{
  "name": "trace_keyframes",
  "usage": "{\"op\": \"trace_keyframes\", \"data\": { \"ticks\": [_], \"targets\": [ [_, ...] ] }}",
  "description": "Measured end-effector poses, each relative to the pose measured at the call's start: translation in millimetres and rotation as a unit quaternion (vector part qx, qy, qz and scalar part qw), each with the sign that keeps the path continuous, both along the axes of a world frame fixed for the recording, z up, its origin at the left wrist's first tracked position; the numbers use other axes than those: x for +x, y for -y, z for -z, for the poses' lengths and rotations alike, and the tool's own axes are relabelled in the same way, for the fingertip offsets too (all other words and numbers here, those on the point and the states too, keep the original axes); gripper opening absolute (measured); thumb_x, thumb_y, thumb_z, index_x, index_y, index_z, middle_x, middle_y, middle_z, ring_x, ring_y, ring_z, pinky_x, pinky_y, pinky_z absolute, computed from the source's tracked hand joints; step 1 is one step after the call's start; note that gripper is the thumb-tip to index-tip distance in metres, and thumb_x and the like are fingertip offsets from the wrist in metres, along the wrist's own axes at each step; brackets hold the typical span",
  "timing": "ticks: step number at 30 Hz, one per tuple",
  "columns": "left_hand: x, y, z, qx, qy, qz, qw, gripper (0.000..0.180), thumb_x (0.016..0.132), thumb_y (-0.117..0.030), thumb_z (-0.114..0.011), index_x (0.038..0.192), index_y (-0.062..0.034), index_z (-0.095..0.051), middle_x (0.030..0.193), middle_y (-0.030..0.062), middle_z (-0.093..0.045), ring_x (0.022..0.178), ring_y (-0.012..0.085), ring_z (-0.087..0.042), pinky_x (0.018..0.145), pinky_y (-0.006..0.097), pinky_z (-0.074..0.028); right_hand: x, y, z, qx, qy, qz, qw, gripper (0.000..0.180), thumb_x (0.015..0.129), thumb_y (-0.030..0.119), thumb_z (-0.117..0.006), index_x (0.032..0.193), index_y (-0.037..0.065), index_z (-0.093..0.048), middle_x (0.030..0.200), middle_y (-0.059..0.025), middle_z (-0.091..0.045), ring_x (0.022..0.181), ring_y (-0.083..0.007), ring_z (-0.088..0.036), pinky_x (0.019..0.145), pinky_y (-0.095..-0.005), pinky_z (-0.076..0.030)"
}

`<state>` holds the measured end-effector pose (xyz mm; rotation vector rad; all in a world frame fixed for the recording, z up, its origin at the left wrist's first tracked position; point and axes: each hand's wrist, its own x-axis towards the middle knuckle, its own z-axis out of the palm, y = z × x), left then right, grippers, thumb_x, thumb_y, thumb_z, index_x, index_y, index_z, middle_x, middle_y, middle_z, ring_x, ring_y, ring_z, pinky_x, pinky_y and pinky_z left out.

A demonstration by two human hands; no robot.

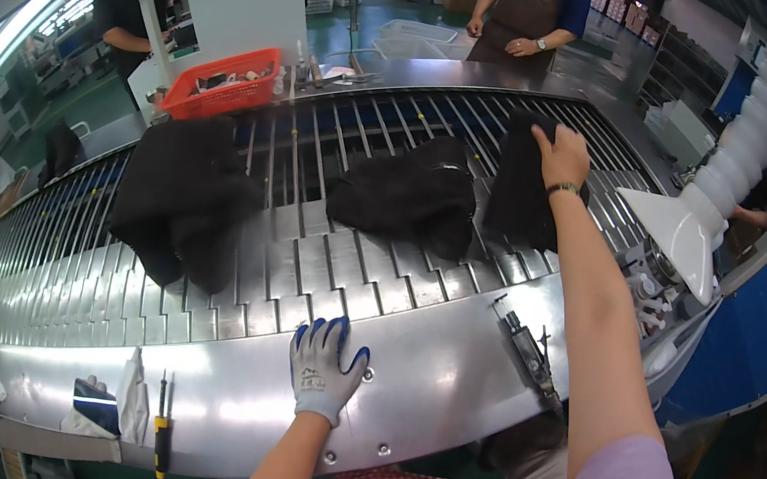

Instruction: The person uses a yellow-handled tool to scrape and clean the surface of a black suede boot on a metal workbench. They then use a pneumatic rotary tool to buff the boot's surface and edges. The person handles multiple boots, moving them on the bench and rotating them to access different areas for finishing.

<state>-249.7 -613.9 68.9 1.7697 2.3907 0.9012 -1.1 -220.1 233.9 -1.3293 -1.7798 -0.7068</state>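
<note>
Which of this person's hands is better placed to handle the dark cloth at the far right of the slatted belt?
The right hand, probably. It already rests on the far-right dark cloth, its arm stretched across the belt. The gloved left hand lies flat on the metal front edge, well short of any cloth.

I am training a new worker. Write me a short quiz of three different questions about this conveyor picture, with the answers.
1. True or false: the left hand wears a glove.
2. How many dark garments lie on the slatted conveyor?
3. Which does the right hand touch: A) the red basket, B) the rightmost dark garment, C) the screwdriver?

Key: 1 true; 2 three; 3 B.
</note>
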Motion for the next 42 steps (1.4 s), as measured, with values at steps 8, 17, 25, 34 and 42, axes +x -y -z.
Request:
{"op": "trace_keyframes", "data": {
  "ticks": [8, 17, 25, 34, 42],
  "targets": [
    [0, -2, 0, -0.002, -0.003, 0.007, 1.000, 0.058, 0.076, -0.036, -0.073, 0.127, -0.0122, -0.058, 0.130, 0.0146, -0.055, 0.130, 0.0363, -0.044, 0.113, 0.052, -0.028, 46, -32, 95, -0.115, -0.079, 0.141, 0.980, 0.077, 0.081, 0.050, -0.072, 0.135, 0.002, -0.046, 0.137, -0.0161, -0.048, 0.132, -0.0349, -0.040, 0.112, -0.0489, -0.029],
    [-4, -6, -5, 0.003, -0.001, 0.015, 1.000, 0.057, 0.075, -0.035, -0.073, 0.125, -0.0110, -0.060, 0.128, 0.0138, -0.058, 0.129, 0.0365, -0.046, 0.112, 0.052, -0.029, -118, -16, 58, -0.228, -0.034, -0.204, 0.951, 0.081, 0.083, 0.057, -0.067, 0.141, 0.004, -0.046, 0.151, -0.0234, -0.036, 0.137, -0.0385, -0.039, 0.113, -0.0442, -0.032],
    [-12, -10, 2, 0.002, 0.011, 0.013, 1.000, 0.050, 0.080, -0.039, -0.068, 0.121, -0.0115, -0.062, 0.126, 0.0128, -0.060, 0.125, 0.0328, -0.049, 0.114, 0.048, -0.028, -150, 8, 27, -0.411, 0.072, -0.119, 0.901, 0.053, 0.083, 0.046, -0.071, 0.119, 0.007, -0.067, 0.122, -0.0188, -0.065, 0.116, -0.0283, -0.062, 0.100, -0.0445, -0.043],
    [-20, -14, -1, 0.001, 0.020, 0.014, 1.000, 0.046, 0.085, -0.043, -0.062, 0.114, -0.0084, -0.066, 0.116, 0.0102, -0.066, 0.115, 0.0274, -0.057, 0.114, 0.044, -0.028, -154, 86, -46, -0.401, -0.446, -0.432, 0.674, 0.035, 0.094, 0.027, -0.064, 0.102, -0.006, -0.066, 0.088, -0.0071, -0.067, 0.083, -0.0135, -0.061, 0.077, -0.0293, -0.049],
    [42, 50, -30, 0.012, 0.874, 0.209, 0.438, 0.096, 0.089, -0.078, -0.029, 0.145, -0.0005, -0.040, 0.143, 0.0204, -0.049, 0.123, 0.0383, -0.053, 0.110, 0.050, -0.036, -130, 198, -59, -0.419, -0.523, -0.486, 0.561, 0.020, 0.097, 0.024, -0.062, 0.089, 0.006, -0.061, 0.081, -0.0012, -0.061, 0.076, -0.0106, -0.056, 0.074, -0.0296, -0.047]
  ]
}}
